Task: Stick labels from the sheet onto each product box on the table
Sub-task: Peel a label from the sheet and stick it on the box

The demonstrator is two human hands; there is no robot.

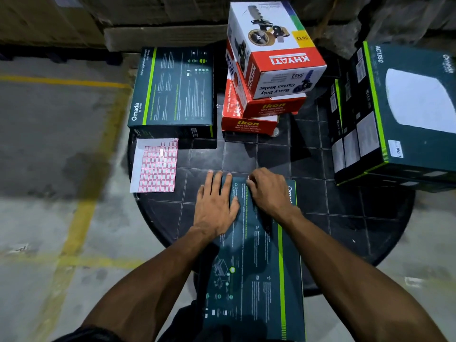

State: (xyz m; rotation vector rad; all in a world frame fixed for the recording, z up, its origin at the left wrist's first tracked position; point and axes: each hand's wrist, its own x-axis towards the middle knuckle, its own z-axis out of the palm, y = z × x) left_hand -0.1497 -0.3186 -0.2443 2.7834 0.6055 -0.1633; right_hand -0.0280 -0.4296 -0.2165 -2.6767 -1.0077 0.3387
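Black tiled table [345, 218] on concrete floor [49, 144]; left hand [214, 203] flat, right hand [269, 191] curled.

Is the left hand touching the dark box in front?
Touching. The head view shows the left hand lying flat, fingers straight, on top of the dark box.

On the round black tabletop [345, 218], the left hand [216, 203] presses flat on a dark Omada box [256, 262] while the right hand [270, 193] curls at its far edge. The label sheet [155, 166] (red-bordered labels) lies left, near a stack of tape dispenser boxes [266, 77].
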